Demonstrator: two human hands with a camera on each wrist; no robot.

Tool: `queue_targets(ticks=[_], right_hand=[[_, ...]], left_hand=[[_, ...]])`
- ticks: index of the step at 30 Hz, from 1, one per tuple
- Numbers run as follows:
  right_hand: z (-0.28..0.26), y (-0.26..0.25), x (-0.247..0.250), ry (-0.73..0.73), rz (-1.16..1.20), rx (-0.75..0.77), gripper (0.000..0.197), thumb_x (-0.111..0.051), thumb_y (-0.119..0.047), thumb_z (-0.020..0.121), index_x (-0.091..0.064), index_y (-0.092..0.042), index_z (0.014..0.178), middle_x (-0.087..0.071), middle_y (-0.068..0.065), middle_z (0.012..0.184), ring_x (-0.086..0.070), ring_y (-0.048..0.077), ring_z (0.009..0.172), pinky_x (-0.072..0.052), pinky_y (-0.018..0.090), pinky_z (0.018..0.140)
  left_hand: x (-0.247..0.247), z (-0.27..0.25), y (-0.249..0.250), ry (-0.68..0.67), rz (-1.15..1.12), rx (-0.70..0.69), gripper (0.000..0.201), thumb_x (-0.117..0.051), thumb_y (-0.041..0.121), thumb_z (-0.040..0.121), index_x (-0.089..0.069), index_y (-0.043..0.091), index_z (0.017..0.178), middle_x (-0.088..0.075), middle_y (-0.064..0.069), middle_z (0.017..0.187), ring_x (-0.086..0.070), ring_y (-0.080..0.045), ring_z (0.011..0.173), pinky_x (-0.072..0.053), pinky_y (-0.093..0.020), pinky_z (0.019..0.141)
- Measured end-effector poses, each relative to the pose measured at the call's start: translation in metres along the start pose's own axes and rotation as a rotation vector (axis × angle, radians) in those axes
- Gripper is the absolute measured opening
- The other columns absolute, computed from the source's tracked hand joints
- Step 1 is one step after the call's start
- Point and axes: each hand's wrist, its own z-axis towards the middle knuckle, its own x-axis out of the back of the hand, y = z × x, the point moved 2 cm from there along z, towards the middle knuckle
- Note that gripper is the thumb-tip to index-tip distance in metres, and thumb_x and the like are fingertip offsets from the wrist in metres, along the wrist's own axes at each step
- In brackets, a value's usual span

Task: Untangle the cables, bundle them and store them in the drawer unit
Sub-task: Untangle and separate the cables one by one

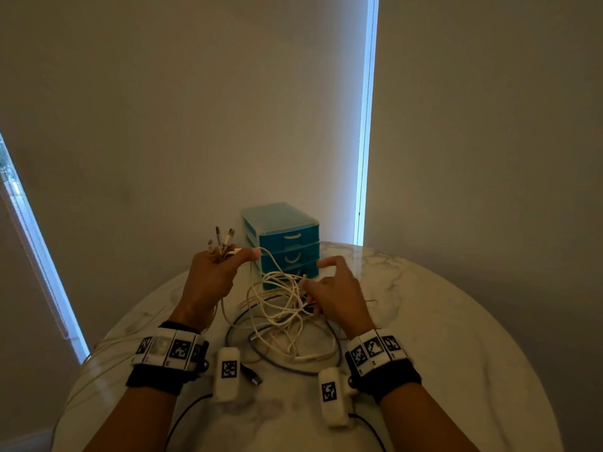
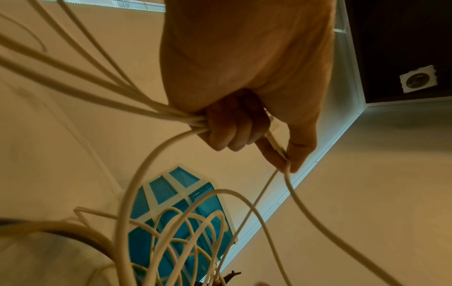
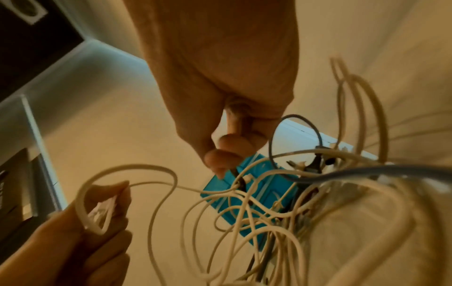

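A tangle of white cables (image 1: 280,314) lies on the marble table (image 1: 440,321), ringed by a dark grey cable (image 1: 293,370). My left hand (image 1: 225,265) is raised left of the tangle and grips several white cable ends, whose connectors (image 1: 222,238) stick up above the fist. Its thumb and forefinger also pinch a white cable (image 1: 267,256) that runs down into the tangle; the left wrist view shows this left hand (image 2: 244,125) from below. My right hand (image 1: 329,282) hovers over the tangle's right side with fingers (image 3: 220,154) loosely curled and holding nothing I can see. The blue drawer unit (image 1: 287,243) stands behind, all drawers closed.
The table's round edge curves close to the wall behind the drawer unit. A dark USB plug (image 1: 256,378) lies near my left wrist. Thin white leads (image 1: 107,347) trail off the table's left side. Bare marble lies to the right.
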Motion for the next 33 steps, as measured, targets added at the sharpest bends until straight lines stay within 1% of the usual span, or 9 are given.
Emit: queue_targets(ticks=[2,4,8,11,21,24,28,31,33], right_hand=[[-0.001,0.008,-0.008,-0.070,-0.149,-0.002,0.028,-0.076,-0.019,0.095,-0.063,-0.022,0.120,-0.077,0.007,0.074,-0.063,0.008,0.043,-0.049,0.021,0.043],[-0.002,0.015,-0.005,-0.014,-0.208,-0.008,0.009,-0.069,-0.018,0.100,-0.077,-0.016,0.105,-0.076,0.004,0.067,-0.062,0.005,0.041,-0.051,0.022,0.045],[0.002,0.010,0.009,0.234,-0.003,0.015,0.013,-0.066,-0.019,0.101,-0.076,-0.014,0.096,-0.076,0.007,0.066,-0.065,0.012,0.043,-0.050,0.022,0.043],[0.003,0.016,0.009,0.216,0.115,-0.039,0.013,-0.068,-0.019,0.102,-0.075,-0.009,0.099,-0.077,0.009,0.067,-0.070,0.019,0.050,-0.052,0.025,0.045],[0.000,0.011,0.017,0.312,0.244,-0.002,0.020,-0.072,-0.028,0.100,-0.072,-0.010,0.091,-0.075,0.009,0.063,-0.066,0.021,0.051,-0.058,0.034,0.056],[-0.002,-0.001,0.018,0.123,0.382,0.062,0.024,-0.076,-0.027,0.098,-0.072,-0.004,0.094,-0.067,0.011,0.058,-0.055,0.020,0.043,-0.046,0.027,0.043],[-0.007,-0.015,0.011,-0.152,0.429,0.140,0.022,-0.078,-0.026,0.096,-0.075,-0.005,0.098,-0.057,0.009,0.055,-0.044,0.018,0.042,-0.040,0.024,0.043],[-0.003,-0.006,0.013,-0.010,0.377,0.084,0.022,-0.079,-0.029,0.095,-0.077,-0.008,0.100,-0.059,0.008,0.056,-0.048,0.018,0.045,-0.043,0.026,0.045],[0.003,0.007,0.018,0.166,0.328,0.004,0.020,-0.077,-0.024,0.097,-0.074,-0.006,0.105,-0.070,0.009,0.061,-0.057,0.018,0.048,-0.049,0.029,0.047]], left_hand=[[0.001,-0.001,0.000,-0.061,-0.015,0.020,0.035,-0.087,0.028,0.085,-0.075,-0.003,0.096,-0.030,0.002,0.058,-0.020,-0.016,0.052,-0.019,-0.029,0.047],[0.003,-0.001,0.000,-0.096,-0.015,0.031,0.034,-0.087,0.027,0.085,-0.074,-0.003,0.093,-0.029,0.002,0.059,-0.020,-0.016,0.053,-0.019,-0.030,0.048],[0.007,-0.003,0.002,-0.166,0.025,0.048,0.048,-0.088,0.040,0.069,-0.075,-0.003,0.088,-0.031,-0.002,0.061,-0.022,-0.016,0.054,-0.020,-0.029,0.048],[0.006,-0.008,0.005,-0.309,-0.020,0.027,0.065,-0.085,0.040,0.062,-0.063,-0.015,0.088,-0.032,-0.002,0.059,-0.025,-0.014,0.050,-0.022,-0.024,0.043],[0.021,-0.008,0.008,-0.476,-0.103,0.064,0.019,-0.078,0.029,0.067,-0.068,0.014,0.061,-0.029,0.001,0.053,-0.022,-0.010,0.045,-0.015,-0.026,0.046],[0.019,-0.008,0.008,-0.439,0.041,0.071,0.022,-0.077,0.033,0.068,-0.068,0.015,0.060,-0.034,-0.002,0.054,-0.024,-0.011,0.045,-0.019,-0.024,0.043],[0.007,-0.011,0.007,-0.395,0.170,0.111,0.016,-0.072,0.025,0.073,-0.074,0.013,0.062,-0.048,-0.008,0.057,-0.031,-0.013,0.047,-0.021,-0.025,0.046],[0.001,-0.016,0.006,-0.437,0.164,0.099,0.024,-0.074,0.026,0.071,-0.074,0.002,0.069,-0.041,-0.001,0.050,-0.029,-0.013,0.045,-0.019,-0.026,0.046],[0.004,-0.014,0.007,-0.420,0.061,0.065,0.026,-0.078,0.033,0.067,-0.074,0.007,0.069,-0.033,-0.001,0.050,-0.025,-0.014,0.046,-0.015,-0.031,0.048]])
